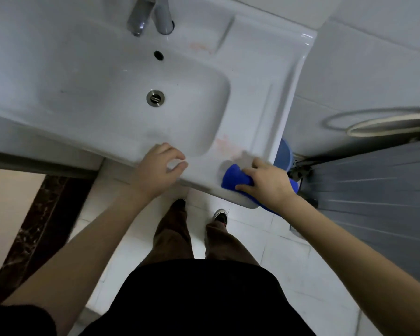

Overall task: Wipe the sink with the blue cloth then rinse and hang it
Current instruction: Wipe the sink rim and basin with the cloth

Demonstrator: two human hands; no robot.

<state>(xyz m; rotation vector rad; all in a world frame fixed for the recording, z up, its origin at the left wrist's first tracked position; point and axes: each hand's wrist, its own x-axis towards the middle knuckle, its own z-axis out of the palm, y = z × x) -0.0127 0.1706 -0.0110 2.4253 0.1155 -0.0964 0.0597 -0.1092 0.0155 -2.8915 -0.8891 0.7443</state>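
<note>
Gripping bunched blue cloth on glossy ceramic sink rim.

Head camera peers steeply down on a sink at close range.
The single wide-angle view faces forward and down: tap at top edge, left hand and right hand mid-frame, floor below.

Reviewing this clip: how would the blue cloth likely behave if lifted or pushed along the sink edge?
The blue cloth looks floppy: it bunches under the right hand and drapes over the sink edge, so it would probably sag when lifted. One hand manages it, so likely light. On the glossy ceramic it should slide easily, without rolling.
</note>
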